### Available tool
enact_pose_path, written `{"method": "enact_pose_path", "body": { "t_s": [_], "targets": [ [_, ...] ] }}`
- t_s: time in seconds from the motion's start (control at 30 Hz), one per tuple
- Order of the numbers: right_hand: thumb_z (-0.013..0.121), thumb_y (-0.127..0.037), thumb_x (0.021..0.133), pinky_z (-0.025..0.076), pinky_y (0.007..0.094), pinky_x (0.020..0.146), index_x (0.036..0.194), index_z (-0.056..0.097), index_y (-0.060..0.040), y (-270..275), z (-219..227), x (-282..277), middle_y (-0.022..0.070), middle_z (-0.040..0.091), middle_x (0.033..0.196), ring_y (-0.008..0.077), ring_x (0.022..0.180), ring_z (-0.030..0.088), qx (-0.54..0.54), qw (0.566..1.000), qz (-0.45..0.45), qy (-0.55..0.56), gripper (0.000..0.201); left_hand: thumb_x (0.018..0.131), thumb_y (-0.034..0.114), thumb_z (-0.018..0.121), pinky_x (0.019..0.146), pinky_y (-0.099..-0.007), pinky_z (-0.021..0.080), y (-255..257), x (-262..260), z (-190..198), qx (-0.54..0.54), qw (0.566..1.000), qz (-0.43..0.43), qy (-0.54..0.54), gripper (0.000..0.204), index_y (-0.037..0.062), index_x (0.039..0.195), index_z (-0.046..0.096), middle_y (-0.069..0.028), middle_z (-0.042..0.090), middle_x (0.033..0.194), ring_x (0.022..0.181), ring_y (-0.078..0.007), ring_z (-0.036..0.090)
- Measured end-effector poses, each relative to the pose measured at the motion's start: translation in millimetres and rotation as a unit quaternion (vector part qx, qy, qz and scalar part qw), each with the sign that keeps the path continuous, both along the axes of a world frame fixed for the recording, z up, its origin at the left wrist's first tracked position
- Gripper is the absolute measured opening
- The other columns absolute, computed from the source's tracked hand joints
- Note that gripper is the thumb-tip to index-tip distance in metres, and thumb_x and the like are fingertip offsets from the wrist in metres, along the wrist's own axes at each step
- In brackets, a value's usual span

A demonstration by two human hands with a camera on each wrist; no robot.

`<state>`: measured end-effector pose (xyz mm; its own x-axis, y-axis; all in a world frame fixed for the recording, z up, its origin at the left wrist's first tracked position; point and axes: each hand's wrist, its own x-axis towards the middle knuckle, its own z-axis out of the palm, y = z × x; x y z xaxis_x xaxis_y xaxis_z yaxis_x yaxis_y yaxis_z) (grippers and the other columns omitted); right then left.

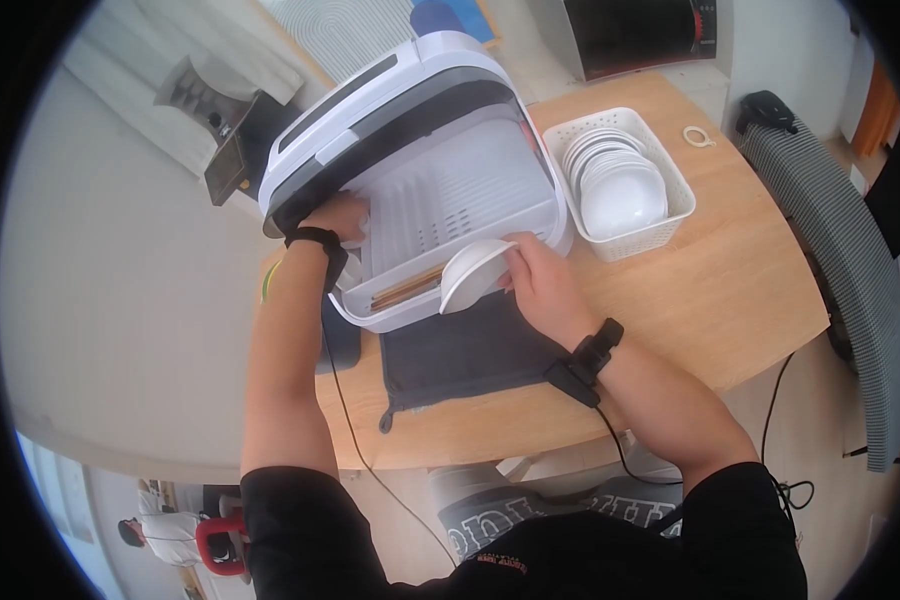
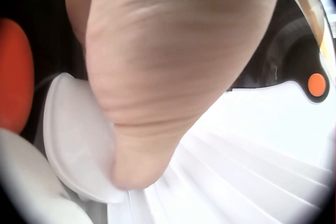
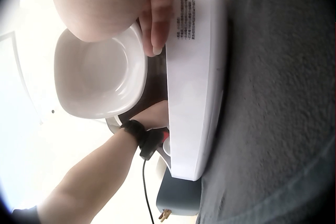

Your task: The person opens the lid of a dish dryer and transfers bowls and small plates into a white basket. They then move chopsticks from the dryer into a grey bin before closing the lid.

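"Our left hand (image 1: 340,215)?"
"Thumb on a smooth white bowl (image 2: 79,134), left end of the white-and-grey plastic box (image 1: 400,318); finger spread we can't tell."
"Our right hand (image 1: 545,290)?"
"Fingers together, pinching a squarish white bowl (image 1: 473,275) above its near edge."

In the left wrist view, the left hand (image 2: 168,50) is hiding part of a white dish (image 2: 79,140), and its fingers' hold is escaping me. A red shape (image 2: 14,77) is running off the left edge, unidentifiable. In the right wrist view, printed text (image 3: 186,11) is looking too blurred to read.
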<state>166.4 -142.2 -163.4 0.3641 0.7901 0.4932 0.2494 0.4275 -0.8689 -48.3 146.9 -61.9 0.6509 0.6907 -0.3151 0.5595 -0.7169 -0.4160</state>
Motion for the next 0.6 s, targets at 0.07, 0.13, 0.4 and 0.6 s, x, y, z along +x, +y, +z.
{"method": "enact_pose_path", "body": {
  "t_s": [0.07, 0.13, 0.4, 0.6],
  "targets": [
    [0.049, -0.012, 0.100, 0.051, 0.0356, 0.059, 0.103, 0.056, -0.0028, 1.2, -0.5, -0.8, 0.0126, 0.064, 0.077, 0.0238, 0.065, 0.067, 0.001, 1.000, 0.005, 0.005, 0.012, 0.059, 0.019, 0.080, 0.093, -0.0407, 0.049, -2.5, -5.2, 4.8, 0.007, 1.000, 0.020, 0.011, 0.054, 0.0027, 0.109, 0.064, -0.0213, 0.063, 0.106, 0.106, -0.0376, 0.059],
    [0.049, -0.012, 0.100, 0.051, 0.0353, 0.059, 0.103, 0.056, -0.0028, 1.7, -2.1, -0.7, 0.0130, 0.065, 0.077, 0.0239, 0.065, 0.068, 0.001, 1.000, 0.009, 0.012, 0.012, 0.054, 0.024, 0.085, 0.097, -0.0415, 0.047, -12.3, -6.5, 10.9, 0.000, 0.999, 0.036, 0.009, 0.071, 0.0053, 0.118, 0.059, -0.0210, 0.060, 0.112, 0.111, -0.0379, 0.056],
    [0.049, -0.011, 0.099, 0.051, 0.0361, 0.060, 0.103, 0.056, -0.0026, -1.9, 3.9, 1.5, 0.0139, 0.065, 0.078, 0.0247, 0.066, 0.068, -0.016, 1.000, 0.010, 0.007, 0.012, 0.053, 0.022, 0.084, 0.098, -0.0441, 0.044, -18.4, -4.0, 4.7, 0.039, 0.998, 0.029, 0.033, 0.074, 0.0068, 0.120, 0.056, -0.0199, 0.057, 0.117, 0.115, -0.0377, 0.054],
    [0.049, -0.011, 0.099, 0.051, 0.0367, 0.060, 0.101, 0.056, -0.0024, -1.0, 3.0, 0.6, 0.0144, 0.065, 0.078, 0.0256, 0.066, 0.068, -0.014, 1.000, 0.014, 0.014, 0.012, 0.054, 0.018, 0.080, 0.100, -0.0446, 0.043, -27.3, -1.8, 8.5, 0.051, 0.998, 0.033, 0.013, 0.070, 0.0076, 0.120, 0.057, -0.0215, 0.055, 0.120, 0.117, -0.0390, 0.052]
  ]
}}
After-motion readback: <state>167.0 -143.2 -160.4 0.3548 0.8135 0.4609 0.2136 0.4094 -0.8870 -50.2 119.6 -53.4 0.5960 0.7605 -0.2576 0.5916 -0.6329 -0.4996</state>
